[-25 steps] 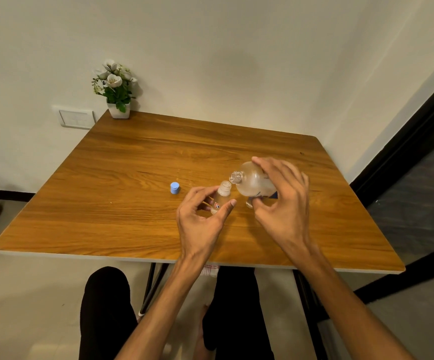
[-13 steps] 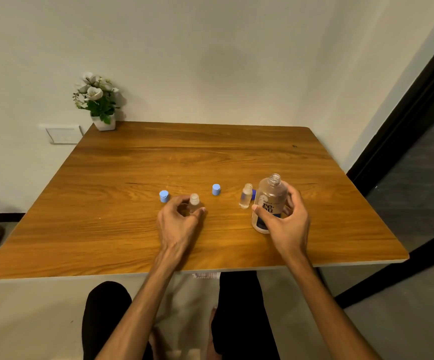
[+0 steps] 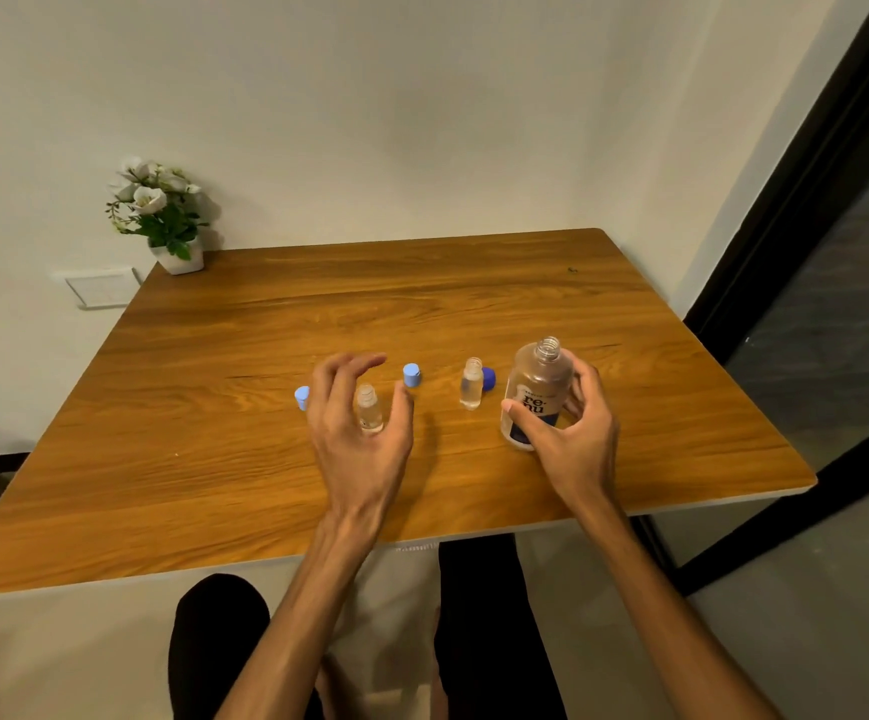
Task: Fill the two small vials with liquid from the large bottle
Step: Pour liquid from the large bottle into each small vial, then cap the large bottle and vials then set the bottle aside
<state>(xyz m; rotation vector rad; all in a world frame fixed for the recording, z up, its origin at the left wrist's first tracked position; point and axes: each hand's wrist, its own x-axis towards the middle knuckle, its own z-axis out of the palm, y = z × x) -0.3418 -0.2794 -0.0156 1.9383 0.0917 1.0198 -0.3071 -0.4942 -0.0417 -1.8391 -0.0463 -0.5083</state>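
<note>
The large clear bottle (image 3: 538, 387), uncapped and labelled in dark blue, stands upright on the wooden table (image 3: 214, 459). My right hand (image 3: 575, 439) is wrapped around it, thumb on the front and fingers behind. One small open vial (image 3: 370, 410) stands between the spread fingers and thumb of my left hand (image 3: 354, 449), which does not grip it. A second small open vial (image 3: 472, 384) stands just left of the large bottle, holding clear liquid.
Two light blue caps (image 3: 411, 375) (image 3: 301, 397) lie near the left vial. A dark blue cap (image 3: 489, 379) sits behind the right vial. A small potted flower (image 3: 172, 252) stands at the far left corner. My knees show below the table's front edge.
The large bottle went from tilted over the vial to upright on the table. My left hand set the vial down and has now opened its fingers off it.
</note>
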